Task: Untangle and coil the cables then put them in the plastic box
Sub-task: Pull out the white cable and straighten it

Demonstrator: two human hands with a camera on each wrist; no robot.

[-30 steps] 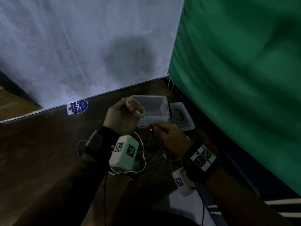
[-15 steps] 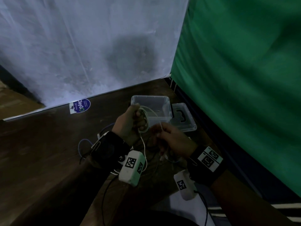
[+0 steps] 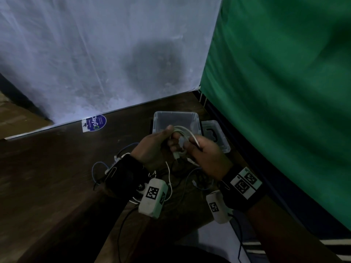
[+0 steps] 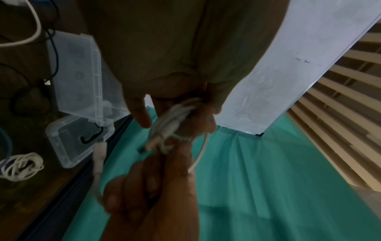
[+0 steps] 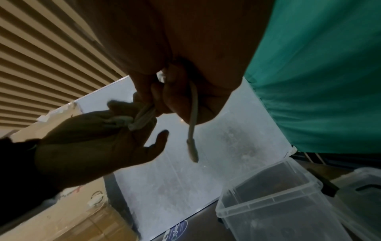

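Now my left hand (image 3: 152,147) has come down from where it was a second ago, and my right hand (image 3: 206,156) has closed in against it, so the two meet just in front of the plastic box (image 3: 175,118). The white cable (image 3: 183,136) that was strung out between them is gathered into loops. My left fingers (image 4: 142,114) are curled round that bundle and hold it fast; my right fingers (image 5: 185,104) pinch the loose tail, whose plug hangs free below them. By my reckoning the coiling of this one is nearly done: the tail wants tucking, then the bundle can go into the box, which sits open on the counter (image 3: 57,168) and looks to hold nothing yet.

Counting: one white cable in hand; one box; one lid (image 3: 214,133) lying just beside it on the right. Below my wrists lies a tangle (image 3: 191,179) with at least a blue lead, a white one and a black one; how many in all I cannot tell. The left wrist view shows one more small white bundle (image 4: 20,166) on the counter.
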